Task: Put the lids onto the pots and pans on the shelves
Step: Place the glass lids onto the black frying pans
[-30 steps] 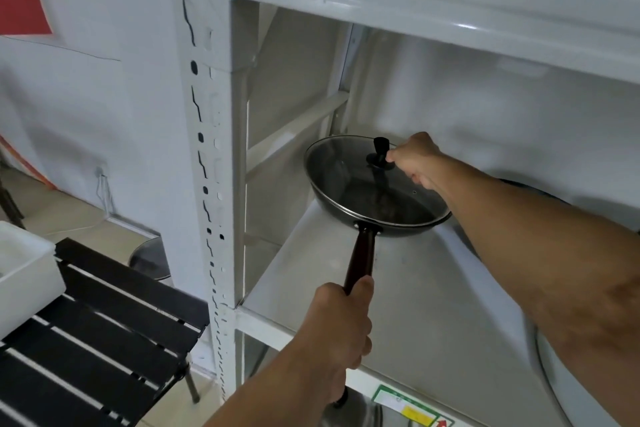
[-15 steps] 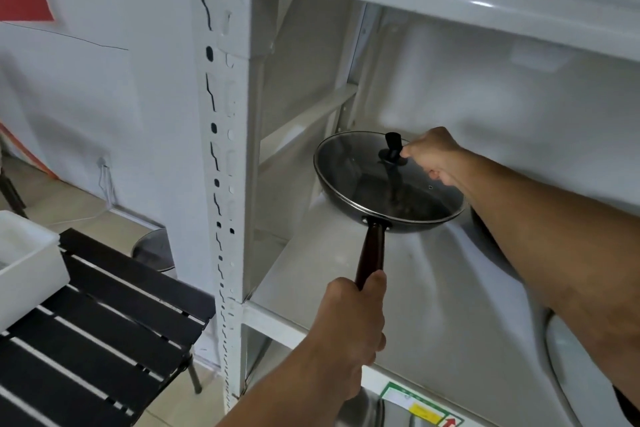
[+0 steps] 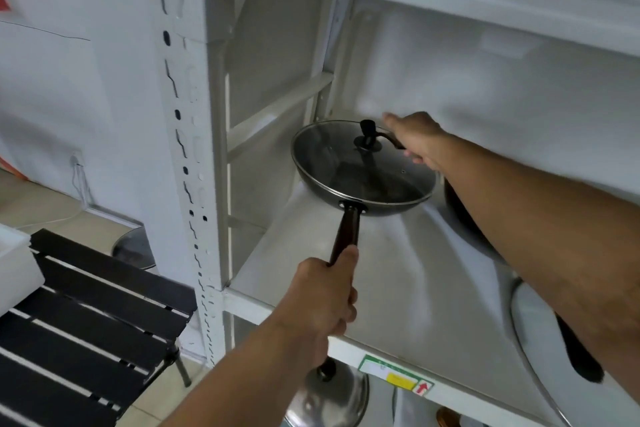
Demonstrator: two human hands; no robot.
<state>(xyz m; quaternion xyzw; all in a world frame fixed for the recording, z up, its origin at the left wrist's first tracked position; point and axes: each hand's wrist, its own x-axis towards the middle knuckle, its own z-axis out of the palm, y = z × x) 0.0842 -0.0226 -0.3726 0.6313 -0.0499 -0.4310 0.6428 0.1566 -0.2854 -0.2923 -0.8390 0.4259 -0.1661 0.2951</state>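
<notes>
A black wok (image 3: 360,204) with a dark brown handle sits at the back left of the white metal shelf (image 3: 398,288). A glass lid (image 3: 346,163) with a black knob (image 3: 367,135) lies on it. My left hand (image 3: 322,295) is closed around the near end of the wok's handle. My right hand (image 3: 415,139) is just behind and right of the knob, at the lid's far rim, with its fingers spread and off the knob. Whether the wok rests on the shelf or hangs just above it is unclear.
A second dark pan (image 3: 460,218) lies partly hidden behind my right forearm. A pale round lid or pan (image 3: 523,322) with a black handle (image 3: 581,360) is at the right. A steel lid (image 3: 329,395) shows below the shelf. A black slatted table (image 3: 86,308) holds a white box (image 3: 14,270) at the left.
My right hand has let go of the lid's knob and opened, shifting a little right and back. My left hand keeps its grip on the handle.
</notes>
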